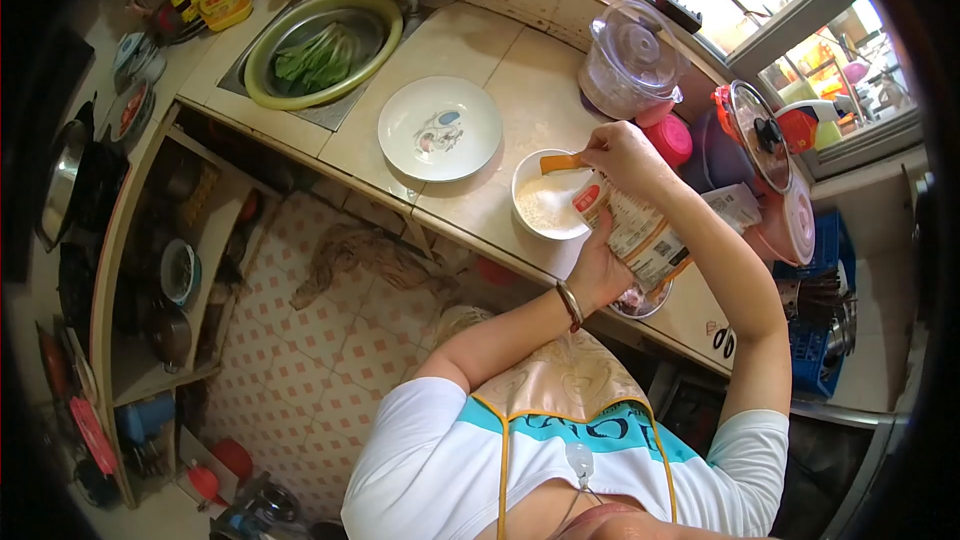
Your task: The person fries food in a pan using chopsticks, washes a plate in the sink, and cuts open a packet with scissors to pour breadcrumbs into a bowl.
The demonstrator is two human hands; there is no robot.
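A printed packet [650, 235] lies tilted with its mouth over a white bowl [521, 205]. White powder [567, 185] shows at the mouth, and pale, crumbly stuff [545, 208] covers the bowl's bottom. My left hand [603, 265] is wrapped round the packet's lower side, a bangle on that wrist. Above the bowl, my right hand [625, 155] pinches an orange strip [560, 163], which seems to be the packet's edge; whether it is still joined I cannot tell. Left of the bowl sits a white plate [480, 145] with a printed picture. Partly hidden under the packet is a bowl of meat-like pieces [640, 300].
Leafy greens [318, 58] lie in a yellow-green basin [258, 75] in the sink. A clear lidded container [630, 55], pink tub [670, 140] and glass lid [757, 130] line the window side. Black-handled scissors [724, 342] rest near the counter's front edge.
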